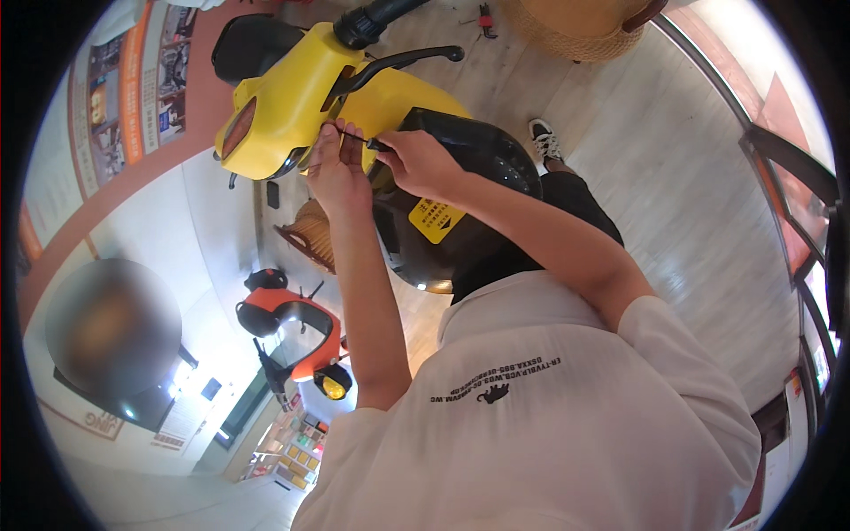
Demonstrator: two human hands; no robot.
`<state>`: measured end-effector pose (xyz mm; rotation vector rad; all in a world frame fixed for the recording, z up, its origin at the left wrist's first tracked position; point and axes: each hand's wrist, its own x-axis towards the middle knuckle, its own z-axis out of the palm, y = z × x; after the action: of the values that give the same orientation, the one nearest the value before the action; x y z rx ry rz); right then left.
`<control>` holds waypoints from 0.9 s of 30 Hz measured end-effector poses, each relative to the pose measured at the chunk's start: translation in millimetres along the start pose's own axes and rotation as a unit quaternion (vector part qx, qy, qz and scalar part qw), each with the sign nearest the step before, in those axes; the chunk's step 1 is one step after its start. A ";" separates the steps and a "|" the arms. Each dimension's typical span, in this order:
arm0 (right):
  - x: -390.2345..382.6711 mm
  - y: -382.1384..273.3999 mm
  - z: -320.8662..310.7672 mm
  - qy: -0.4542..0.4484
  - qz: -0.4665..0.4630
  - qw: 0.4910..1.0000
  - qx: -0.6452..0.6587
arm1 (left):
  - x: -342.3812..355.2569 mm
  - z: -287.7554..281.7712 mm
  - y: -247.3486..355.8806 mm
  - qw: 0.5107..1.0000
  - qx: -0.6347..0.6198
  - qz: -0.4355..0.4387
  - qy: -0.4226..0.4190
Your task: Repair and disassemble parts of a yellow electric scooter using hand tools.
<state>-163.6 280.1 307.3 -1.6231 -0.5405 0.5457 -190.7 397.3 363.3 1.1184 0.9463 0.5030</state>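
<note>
Yellow plastic makes up the front panel of the scooter, and both hands work at its lower right edge. The left hand pinches a thin dark wire or tie against the panel's edge, seemingly to steady it; the right hand is closed around a small black tool whose tip points at that same spot. One black brake lever juts out above them (a second, orange scooter stands farther off).
</note>
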 end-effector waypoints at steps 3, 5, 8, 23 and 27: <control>6.1 15.3 0.4 0.002 -0.023 1.000 0.015 | 0.1 3.1 -2.4 1.000 0.003 0.008 -0.029; 12.4 9.2 -7.7 -0.044 0.021 0.998 0.026 | 0.5 0.0 -0.8 0.999 0.040 0.019 -0.024; 22.5 23.0 -13.2 -0.044 0.035 0.998 0.022 | 3.2 5.1 -4.7 0.991 0.109 0.028 -0.066; 18.9 44.6 -37.4 -0.149 -0.085 0.983 0.067 | -19.2 11.5 -20.9 0.940 0.291 0.175 -0.019; 16.7 43.8 -37.2 -0.064 -0.108 0.992 -0.022 | -28.5 13.7 1.5 0.728 0.632 0.264 -0.003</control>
<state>-125.6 257.0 267.2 -1.5547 -0.8194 0.4805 -194.2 369.1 377.2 2.6918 0.9221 0.2387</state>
